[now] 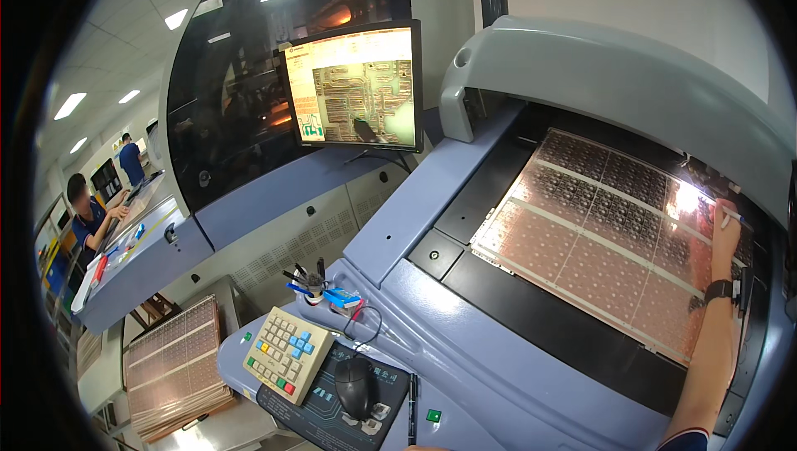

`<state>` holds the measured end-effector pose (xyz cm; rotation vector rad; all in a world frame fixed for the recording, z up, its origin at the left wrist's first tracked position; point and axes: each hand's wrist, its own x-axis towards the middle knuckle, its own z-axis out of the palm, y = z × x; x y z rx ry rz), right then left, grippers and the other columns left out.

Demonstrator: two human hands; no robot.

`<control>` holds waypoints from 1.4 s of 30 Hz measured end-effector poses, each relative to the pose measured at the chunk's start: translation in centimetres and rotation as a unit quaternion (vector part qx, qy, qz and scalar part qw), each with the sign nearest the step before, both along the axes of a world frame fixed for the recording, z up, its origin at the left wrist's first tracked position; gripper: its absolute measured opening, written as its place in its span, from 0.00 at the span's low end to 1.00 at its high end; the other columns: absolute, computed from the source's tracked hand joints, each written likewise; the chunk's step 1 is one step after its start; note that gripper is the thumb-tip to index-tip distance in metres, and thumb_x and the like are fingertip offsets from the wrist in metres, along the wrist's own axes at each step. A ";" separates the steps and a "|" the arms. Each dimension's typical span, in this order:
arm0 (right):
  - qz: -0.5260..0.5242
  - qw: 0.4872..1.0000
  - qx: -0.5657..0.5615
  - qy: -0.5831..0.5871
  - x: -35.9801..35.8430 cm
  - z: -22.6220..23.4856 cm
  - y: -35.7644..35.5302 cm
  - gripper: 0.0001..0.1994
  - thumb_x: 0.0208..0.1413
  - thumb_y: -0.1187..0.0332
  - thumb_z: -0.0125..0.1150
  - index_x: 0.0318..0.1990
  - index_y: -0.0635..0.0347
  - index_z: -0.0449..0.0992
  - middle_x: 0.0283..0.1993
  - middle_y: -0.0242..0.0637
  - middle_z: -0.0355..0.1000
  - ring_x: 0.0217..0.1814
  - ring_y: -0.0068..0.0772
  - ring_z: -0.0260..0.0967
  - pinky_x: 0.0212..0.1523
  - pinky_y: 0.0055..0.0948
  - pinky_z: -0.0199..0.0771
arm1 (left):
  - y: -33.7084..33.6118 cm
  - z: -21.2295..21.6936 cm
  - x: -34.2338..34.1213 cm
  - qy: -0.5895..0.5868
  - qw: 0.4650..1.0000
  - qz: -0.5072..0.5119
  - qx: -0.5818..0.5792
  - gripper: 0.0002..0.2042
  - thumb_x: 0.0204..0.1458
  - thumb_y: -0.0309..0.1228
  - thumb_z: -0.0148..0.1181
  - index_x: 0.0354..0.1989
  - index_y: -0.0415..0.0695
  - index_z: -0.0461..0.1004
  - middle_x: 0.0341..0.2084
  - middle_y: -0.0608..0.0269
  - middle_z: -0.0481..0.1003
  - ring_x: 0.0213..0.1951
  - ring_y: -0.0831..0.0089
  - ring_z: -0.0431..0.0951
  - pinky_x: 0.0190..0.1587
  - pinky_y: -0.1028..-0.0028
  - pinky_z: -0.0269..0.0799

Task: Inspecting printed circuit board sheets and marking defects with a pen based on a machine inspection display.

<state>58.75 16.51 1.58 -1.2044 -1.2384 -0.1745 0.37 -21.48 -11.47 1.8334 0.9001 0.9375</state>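
Panel (573, 264) of copper colour lies flat on the black bed (531, 306) of the blue-grey machine (386, 243), on the right side of the scene. Pale strips divide it into sections full of small round marks; the far sections look darker. Its far right part goes close to the grey hood (598, 57), where a strong white light (687, 199) shines on the surface.

The right hand (725, 215) is over the right edge of the panel, just beside this light. Its fingers are narrow and hold a slim pen-like tool (736, 218); whether the tip touches the panel, I cannot tell. A dark wristband (721, 289) is around the wrist. Of the left hand (427, 448), only a small bit of skin appears at the near edge, near the black pen (413, 409), so I cannot tell how its fingers stand.

On the near left part of the machine, a cream keypad (286, 351) with coloured keys partly covers a dark mouse pad (324, 409), and a black mouse (354, 387) rests on this pad. Behind them are a holder with pens (309, 285) and a small blue box (340, 298). Farther, a monitor (357, 90) displays an enlarged circuit pattern. At left, a stack of similar panels (176, 364) lies low, and two other people (90, 223) are in the far left, the nearer one with hands at a desk (154, 256).
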 end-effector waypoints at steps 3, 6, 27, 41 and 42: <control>-0.005 1.000 -0.010 0.015 -0.1 0.0 0.1 0.09 0.64 0.65 0.56 0.42 0.61 0.75 0.33 0.32 0.77 0.30 0.15 0.70 0.28 0.19 0.77 | 0.0 -0.2 0.0 0.000 1.000 0.002 0.008 0.08 0.58 0.28 0.57 0.41 0.36 0.77 0.32 0.48 0.77 0.34 0.51 0.78 0.37 0.63 0.73; -0.024 0.999 0.014 -0.021 0.3 0.0 0.3 0.09 0.64 0.65 0.56 0.42 0.61 0.75 0.33 0.32 0.77 0.29 0.15 0.70 0.27 0.19 0.77 | 0.0 -0.2 0.0 -0.005 1.000 0.001 0.007 0.08 0.58 0.28 0.57 0.41 0.36 0.77 0.32 0.48 0.77 0.34 0.51 0.78 0.37 0.63 0.73; -0.015 1.000 -0.005 0.014 -0.2 0.0 0.2 0.10 0.64 0.64 0.56 0.43 0.61 0.76 0.33 0.32 0.77 0.28 0.16 0.69 0.26 0.18 0.76 | 0.1 0.2 0.0 -0.005 1.000 0.000 -0.002 0.09 0.58 0.29 0.57 0.41 0.36 0.77 0.34 0.47 0.77 0.36 0.51 0.78 0.40 0.63 0.73; -0.042 0.998 0.012 -0.048 1.4 -0.3 0.7 0.10 0.64 0.65 0.56 0.41 0.63 0.76 0.32 0.34 0.78 0.29 0.19 0.71 0.33 0.22 0.72 | 0.1 -0.1 -0.1 -0.009 1.000 0.007 0.025 0.09 0.58 0.29 0.58 0.41 0.37 0.76 0.32 0.47 0.77 0.35 0.51 0.78 0.38 0.63 0.73; -0.041 0.998 0.013 -0.048 1.4 -0.3 0.8 0.10 0.64 0.65 0.56 0.41 0.63 0.76 0.32 0.34 0.78 0.29 0.19 0.71 0.33 0.22 0.72 | 0.1 -0.1 -0.1 -0.010 1.000 0.004 0.028 0.09 0.58 0.29 0.57 0.41 0.37 0.76 0.32 0.48 0.77 0.34 0.51 0.77 0.37 0.63 0.73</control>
